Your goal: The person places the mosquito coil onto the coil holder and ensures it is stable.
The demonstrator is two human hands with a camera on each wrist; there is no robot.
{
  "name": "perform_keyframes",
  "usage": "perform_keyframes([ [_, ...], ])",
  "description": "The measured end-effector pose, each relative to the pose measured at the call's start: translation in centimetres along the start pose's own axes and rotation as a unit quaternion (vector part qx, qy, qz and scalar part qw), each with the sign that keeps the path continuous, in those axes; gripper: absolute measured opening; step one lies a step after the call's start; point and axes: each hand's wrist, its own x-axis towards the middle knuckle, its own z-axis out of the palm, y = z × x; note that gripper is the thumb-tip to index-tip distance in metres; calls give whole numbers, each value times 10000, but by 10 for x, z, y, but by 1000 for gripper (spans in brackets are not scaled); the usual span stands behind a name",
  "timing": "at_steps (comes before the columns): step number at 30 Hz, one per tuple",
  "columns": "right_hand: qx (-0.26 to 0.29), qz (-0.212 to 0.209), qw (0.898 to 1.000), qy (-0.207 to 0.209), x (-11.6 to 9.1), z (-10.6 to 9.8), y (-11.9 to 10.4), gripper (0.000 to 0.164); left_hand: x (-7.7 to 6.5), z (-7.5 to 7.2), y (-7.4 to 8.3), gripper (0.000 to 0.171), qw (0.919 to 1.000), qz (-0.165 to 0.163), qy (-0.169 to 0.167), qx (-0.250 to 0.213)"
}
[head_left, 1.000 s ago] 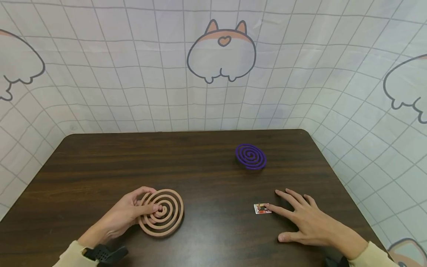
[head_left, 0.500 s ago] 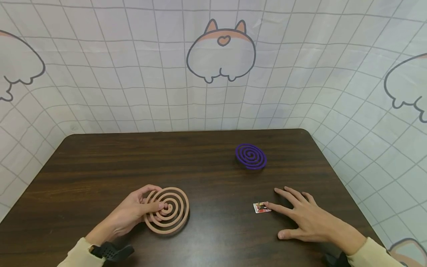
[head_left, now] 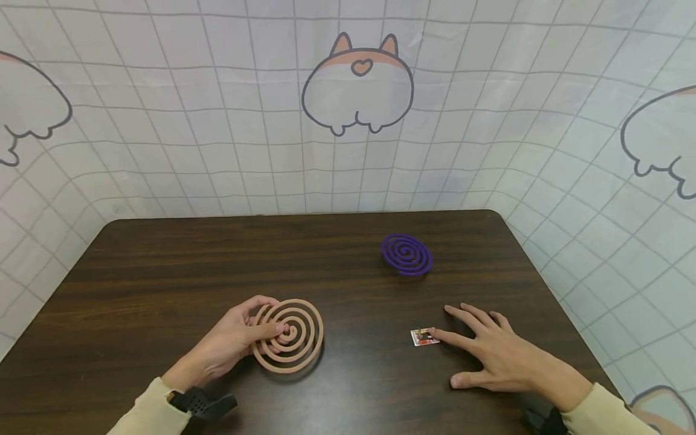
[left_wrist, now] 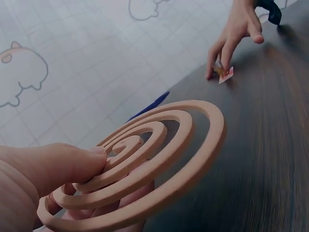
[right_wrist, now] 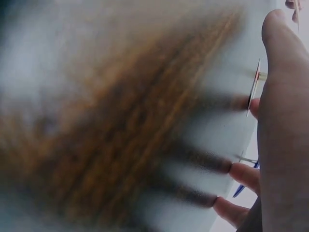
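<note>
A tan spiral coil, like a mosquito coil (head_left: 293, 331), is pinched in my left hand (head_left: 228, 338). The thumb presses on top near the centre, with fingers underneath. In the left wrist view the coil (left_wrist: 219, 126) is tilted and raised over the table. My right hand (head_left: 500, 356) is spread at the right, its index fingertip on a small printed card (head_left: 421, 339). A small brass-coloured piece stands up from that card (left_wrist: 226, 75) in the left wrist view. Farther back is a purple spiral coil (head_left: 406, 254), tilted, on a thin support seen in the right wrist view.
The dark wood-grain table (head_left: 217, 254) has rounded back corners. A white gridded curtain (head_left: 228, 151) with cartoon dog prints hangs behind it and at both sides. A black strap (head_left: 203, 403) sits on the left wrist.
My left hand has carried the tan coil to the right and slightly away from me. The right hand keeps its place at the card. The purple coil has not moved.
</note>
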Motion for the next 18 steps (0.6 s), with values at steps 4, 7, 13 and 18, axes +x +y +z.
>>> perform_keyframes([
  [4, -33, -9, 10000, 41, 1, 1, 1, 82, 4, 4, 1, 65, 9999, 78, -98, -69],
  [7, -9, -25, 10000, -1, 2, 0, 2, 81, 6, 7, 1, 65, 9999, 81, -111, -73],
  [13, 37, -21, 10000, -76, 3, -1, 3, 80, 10, 13, 2, 66, 9999, 37, -120, -80],
  [18, 41, -25, 9999, -93, 5, -1, 5, 79, 13, 17, 2, 67, 9998, 33, -125, -117],
])
